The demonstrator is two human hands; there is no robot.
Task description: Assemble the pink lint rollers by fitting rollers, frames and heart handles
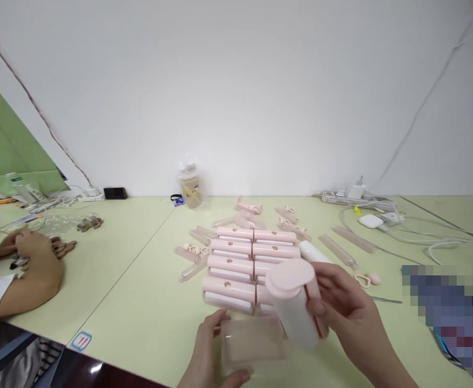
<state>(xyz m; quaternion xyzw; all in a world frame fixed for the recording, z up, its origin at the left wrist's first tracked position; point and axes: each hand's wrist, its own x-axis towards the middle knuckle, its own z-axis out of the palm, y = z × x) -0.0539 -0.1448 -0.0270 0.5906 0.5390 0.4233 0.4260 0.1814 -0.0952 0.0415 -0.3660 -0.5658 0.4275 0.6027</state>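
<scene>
My right hand (341,318) grips a white roll in a pink holder (297,302), apparently a lint roller head, tilted with its round pink end toward me. In my left hand (210,350) is a clear plastic cover (255,342), a shallow rectangular box held at its left side just above the table. Beyond both hands lie two columns of pink roller heads (230,262) with white rolls, side by side. A bare white roll (315,251) lies behind my right hand, partly hidden by it.
Clear pink handles (337,250) and small heart-shaped loops (361,280) lie around the rows. A bagged cup (192,188) stands by the wall. Cables and a white charger (370,221) lie at right. At left, another person's hands (30,245) work over small brown pieces (62,248).
</scene>
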